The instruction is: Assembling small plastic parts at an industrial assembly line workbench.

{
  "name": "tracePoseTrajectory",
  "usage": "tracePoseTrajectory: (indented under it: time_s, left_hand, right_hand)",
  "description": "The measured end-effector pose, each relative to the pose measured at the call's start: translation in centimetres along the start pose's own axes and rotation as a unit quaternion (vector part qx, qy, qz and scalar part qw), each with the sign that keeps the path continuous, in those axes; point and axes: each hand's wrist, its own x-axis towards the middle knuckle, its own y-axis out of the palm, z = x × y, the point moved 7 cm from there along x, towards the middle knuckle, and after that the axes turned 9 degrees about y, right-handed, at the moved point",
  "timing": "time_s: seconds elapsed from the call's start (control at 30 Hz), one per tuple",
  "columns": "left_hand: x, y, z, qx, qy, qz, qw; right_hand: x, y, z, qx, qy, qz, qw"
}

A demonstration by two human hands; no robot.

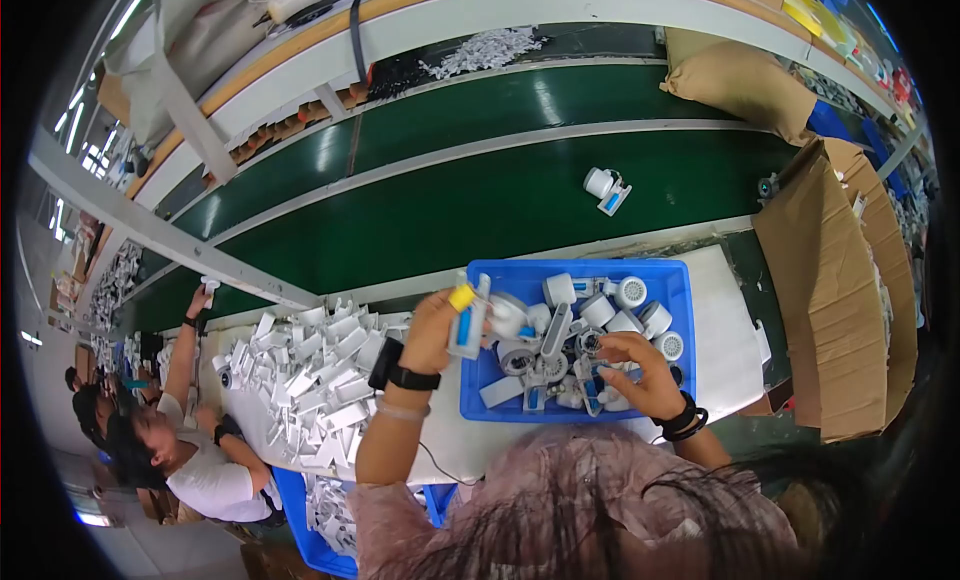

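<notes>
Fingers [447, 315] of the left hand wrap the white part [470, 320].

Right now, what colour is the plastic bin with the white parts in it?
Blue: the plastic bin shows best in the head view.

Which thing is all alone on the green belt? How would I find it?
Look at the wide green conveyor belt beyond the blue bin. Right of its middle lies one small white part, round at one end. Every similar part is heaped in the bin; this one lies by itself on bare belt.
</notes>
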Motion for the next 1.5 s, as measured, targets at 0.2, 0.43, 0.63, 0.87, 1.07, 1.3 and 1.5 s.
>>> tracePoseTrajectory:
  time_s: [0.2,0.43,0.63,0.87,1.07,1.3,1.5]
  left_hand:
    - [13.1,-7.1,-2.4,0.088,0.059,-0.075,0.992]
    - [21.8,-16.1,3.0,0.124,-0.017,-0.171,0.977]
    - [23.3,-24.3,6.8,0.15,0.014,-0.244,0.958]
    - [20.5,-27.3,2.9,0.52,0.154,-0.366,0.756]
    - [11.8,-16.7,0.0,0.302,0.153,-0.245,0.909]
    - [5.5,-4.3,-0.9,0.213,0.199,-0.057,0.955]
    - [0.5,6.9,-7.2,0.463,0.405,0.027,0.788]
  right_hand:
    - [6.8,-6.9,-3.6,-0.148,-0.004,-0.009,0.989]
    - [21.5,-13.9,-10.3,-0.361,-0.069,-0.092,0.926]
    - [29.6,-12.9,-15.9,-0.527,-0.176,-0.045,0.83]
    - [34.3,-10.4,-21.3,-0.619,-0.184,0.073,0.76]
    - [33.0,-8.7,-15.2,-0.497,-0.173,0.027,0.85]
    - [27.5,-6.9,-6.8,-0.142,0.001,0.059,0.988]
    - [18.0,-2.8,0.6,0.07,0.053,0.194,0.977]
